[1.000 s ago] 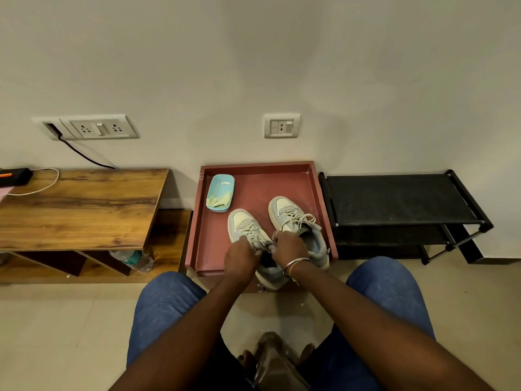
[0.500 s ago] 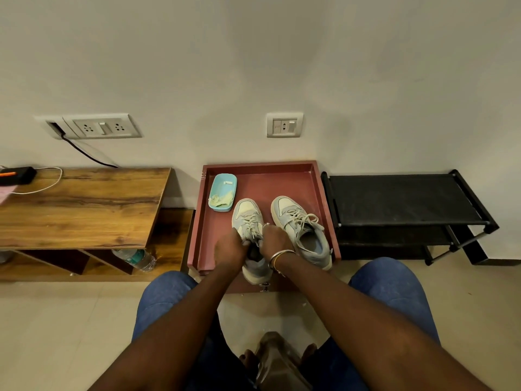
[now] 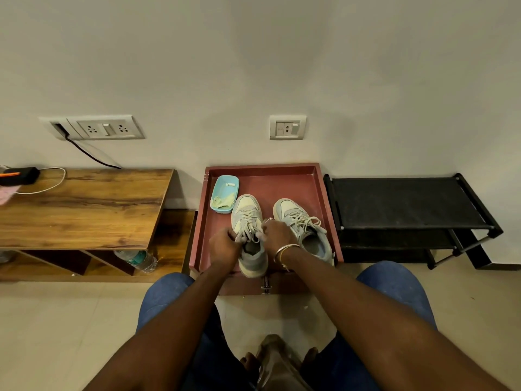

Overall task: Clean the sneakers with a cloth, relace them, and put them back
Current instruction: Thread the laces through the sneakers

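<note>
Since the prev. frames the left-side sneaker (image 3: 247, 210) has swung from angled to toe-straight at the wall (image 3: 253, 66) and sits further left, its toe now just beside the blue dish (image 3: 225, 190); both hands have shifted w/ it.

Seen from behind the seated person, largest to smallest:
- Wooden table (image 3: 84, 210), far left, against the wall.
- Black shoe rack (image 3: 408, 204), far right, just beside the tray.
- Tray (image 3: 270, 187), dark red, between table and rack; holds both sneakers and the dish.
- Left-side sneaker: upright on the tray, heel at the front rim, between the two hands.
- Right-side sneaker (image 3: 293, 213): upright on the tray's right half, toe tilted slightly left, apart from its pair, laced and untouched.
- Left hand (image 3: 224, 246): fingers curled tight, pinching the laces (image 3: 248, 224) at the shoe's left side.
- Right hand (image 3: 277, 235): fingers likewise curled, pinching the laces on the right side; bangles (image 3: 284, 249) at the wrist.
- Water bottle (image 3: 138, 261): lying under the table.
- Blue dish: back-left corner of the tray.
- Cloth (image 3: 224, 199): pale yellow-green, crumpled in the dish's near end.
</note>
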